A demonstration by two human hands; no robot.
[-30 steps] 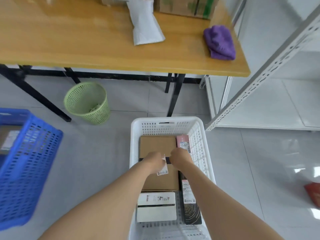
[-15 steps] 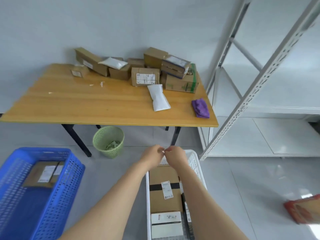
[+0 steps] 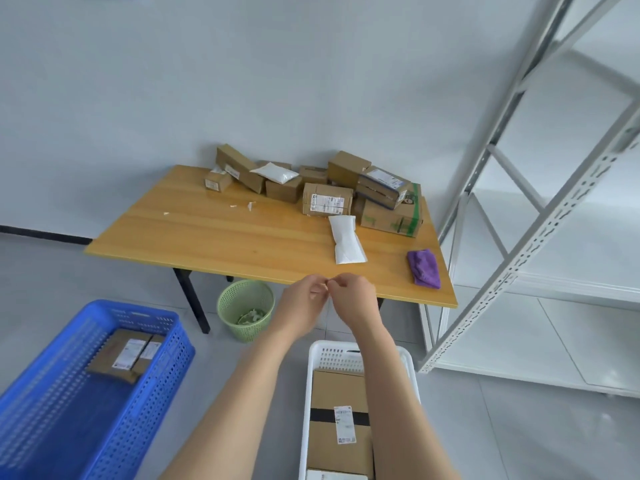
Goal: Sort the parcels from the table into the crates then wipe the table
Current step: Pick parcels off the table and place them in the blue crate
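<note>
Though jumbled, brown white-labelled parcels (image 3: 327,199)

The table (image 3: 225,237) is bare at front left; parcels (image 3: 327,199) crowd its back, shelving (image 3: 519,254) flanks its right.

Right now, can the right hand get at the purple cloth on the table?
Probably yes. The cloth lies by the near right corner of the table, nothing between it and the right hand. That hand and the left hand are both pinching a small scrap, though.
</note>
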